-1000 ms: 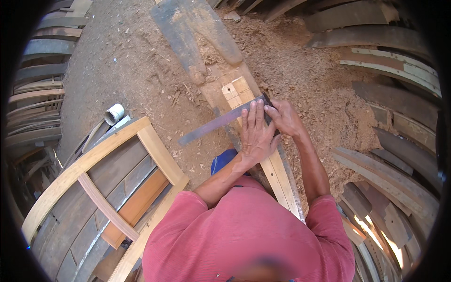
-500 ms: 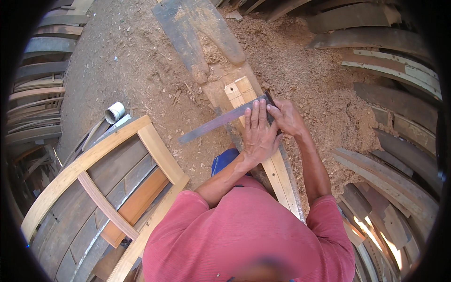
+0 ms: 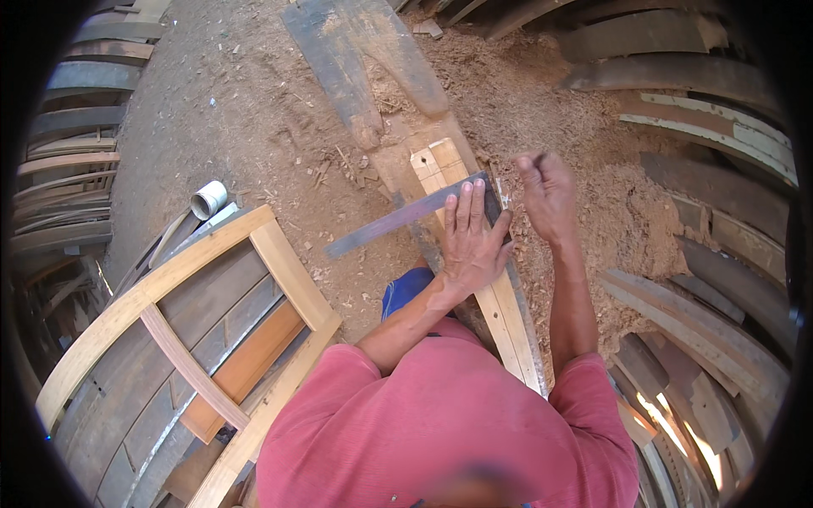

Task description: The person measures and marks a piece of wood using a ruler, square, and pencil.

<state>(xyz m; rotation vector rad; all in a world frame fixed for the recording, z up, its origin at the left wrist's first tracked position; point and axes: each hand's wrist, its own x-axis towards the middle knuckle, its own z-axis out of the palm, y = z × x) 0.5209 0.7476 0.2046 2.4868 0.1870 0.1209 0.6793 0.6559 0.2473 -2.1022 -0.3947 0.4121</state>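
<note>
Left hand (image 3: 471, 241) lies flat, fingers spread, pressing a metal square (image 3: 398, 220) across a pale wood rail (image 3: 508, 313) at centre. Right hand (image 3: 546, 195) lifted just right of it, loosely curled, apparently grasping nothing. Sawdust floor (image 3: 254, 127) around; wooden frame (image 3: 169, 313) near left.

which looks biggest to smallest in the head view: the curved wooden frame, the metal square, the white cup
1. curved wooden frame, by far the largest
2. metal square, a long thin blade under the left hand
3. white cup, smallest, though farther from the camera
</note>
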